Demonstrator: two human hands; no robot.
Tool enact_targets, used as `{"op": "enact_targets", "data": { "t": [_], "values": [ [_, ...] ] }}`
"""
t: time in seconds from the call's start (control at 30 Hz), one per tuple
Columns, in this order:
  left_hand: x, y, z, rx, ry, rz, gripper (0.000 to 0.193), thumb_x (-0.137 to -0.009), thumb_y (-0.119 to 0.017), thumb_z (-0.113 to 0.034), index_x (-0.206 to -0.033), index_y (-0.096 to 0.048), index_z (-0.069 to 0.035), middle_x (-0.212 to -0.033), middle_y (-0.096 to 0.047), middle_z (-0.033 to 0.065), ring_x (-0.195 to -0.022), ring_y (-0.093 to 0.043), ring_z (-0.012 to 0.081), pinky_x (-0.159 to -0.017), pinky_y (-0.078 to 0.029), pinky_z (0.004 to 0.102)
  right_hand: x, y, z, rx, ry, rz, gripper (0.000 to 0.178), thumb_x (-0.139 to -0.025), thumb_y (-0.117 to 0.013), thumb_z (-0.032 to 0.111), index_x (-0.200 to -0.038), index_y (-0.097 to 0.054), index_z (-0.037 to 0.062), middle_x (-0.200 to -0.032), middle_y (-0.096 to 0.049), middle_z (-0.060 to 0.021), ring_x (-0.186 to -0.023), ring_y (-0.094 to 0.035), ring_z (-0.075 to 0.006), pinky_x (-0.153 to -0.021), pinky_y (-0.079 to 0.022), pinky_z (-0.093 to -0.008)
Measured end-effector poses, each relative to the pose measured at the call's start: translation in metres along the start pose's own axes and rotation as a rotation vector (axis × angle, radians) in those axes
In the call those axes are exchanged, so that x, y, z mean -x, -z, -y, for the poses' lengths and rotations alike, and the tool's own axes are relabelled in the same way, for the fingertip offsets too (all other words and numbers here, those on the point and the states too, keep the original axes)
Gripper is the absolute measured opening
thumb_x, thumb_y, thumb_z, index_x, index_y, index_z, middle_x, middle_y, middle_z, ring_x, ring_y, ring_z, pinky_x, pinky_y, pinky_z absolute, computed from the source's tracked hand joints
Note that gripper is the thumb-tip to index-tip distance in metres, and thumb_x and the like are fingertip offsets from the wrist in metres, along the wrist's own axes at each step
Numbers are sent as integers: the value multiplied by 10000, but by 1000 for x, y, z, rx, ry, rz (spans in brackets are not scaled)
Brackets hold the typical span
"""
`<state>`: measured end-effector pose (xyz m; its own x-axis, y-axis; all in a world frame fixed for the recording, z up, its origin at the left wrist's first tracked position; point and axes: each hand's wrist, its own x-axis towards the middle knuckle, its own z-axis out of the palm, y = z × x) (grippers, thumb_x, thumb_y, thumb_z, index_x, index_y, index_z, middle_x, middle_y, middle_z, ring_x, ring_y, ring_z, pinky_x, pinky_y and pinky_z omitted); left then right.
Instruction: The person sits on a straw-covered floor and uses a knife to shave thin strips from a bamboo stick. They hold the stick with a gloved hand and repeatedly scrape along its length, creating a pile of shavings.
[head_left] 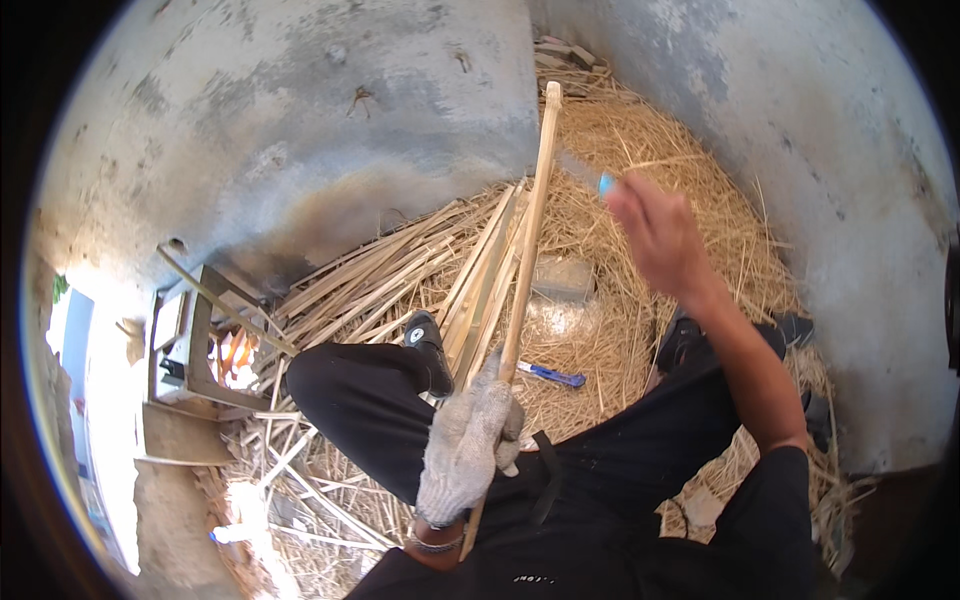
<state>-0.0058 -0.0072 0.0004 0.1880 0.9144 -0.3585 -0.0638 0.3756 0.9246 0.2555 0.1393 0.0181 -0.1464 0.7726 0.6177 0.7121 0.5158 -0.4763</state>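
My left hand (pixel 468 430), in a grey-white knitted glove, is wrapped round a long pale wooden or bamboo stick (pixel 535 220). The stick slants upward away from me, and its lower end passes below the glove beside my wrist. My bare right hand (pixel 655 235) is raised to the right of the stick, apart from it, with fingers curled and slightly blurred. A small light-blue patch (pixel 606 184) shows at its fingertips; I cannot tell whether it is a held thing or a wrap. A blue cutter knife (pixel 552 375) lies on the straw between my legs.
Long split strips (pixel 390 260) lie piled at the left, under a grey wall (pixel 330 110). Straw and shavings (pixel 690 190) cover the floor ahead and right. A brick-like block (pixel 563 278) sits there. A metal-framed box (pixel 195 340) stands at the far left.
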Motion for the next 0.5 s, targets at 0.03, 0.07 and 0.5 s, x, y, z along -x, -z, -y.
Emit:
{"op": "enact_targets", "data": {
  "t": [0.03, 0.07, 0.5],
  "values": [
    [-1, -1, -6, 61, -28, 2, 412, -1046, -504, -291, -1242, -545, 69, -637, -472, -3, -481, -434, 74, -448, -420, 222, 11, -1, 17, -108, 30, 144, 394, -1034, -514, 409, -839, -548, 69, -532, -471, -74, -437, -484, -213, -437, -430, -378],
    [-2, -4, -16, 106, -46, 10, 376, -1037, -524, -290, -1136, -577, 69, -621, -472, 3, -478, -441, 79, -439, -413, 225, 21, 0, 29, -219, 43, 283, 364, -1026, -532, 396, -872, -546, 66, -548, -490, -92, -450, -514, -236, -467, -453, -391],
    [-22, -11, -18, 240, 78, 19, 271, -935, -639, -244, -1011, -549, 0, -537, -454, 11, -354, -390, 78, -313, -308, 234, 41, -26, 21, 81, 436, 345, 426, -1006, -521, 464, -836, -513, 73, -549, -533, -82, -441, -568, -287, -389, -424, -411]
  ]
}}
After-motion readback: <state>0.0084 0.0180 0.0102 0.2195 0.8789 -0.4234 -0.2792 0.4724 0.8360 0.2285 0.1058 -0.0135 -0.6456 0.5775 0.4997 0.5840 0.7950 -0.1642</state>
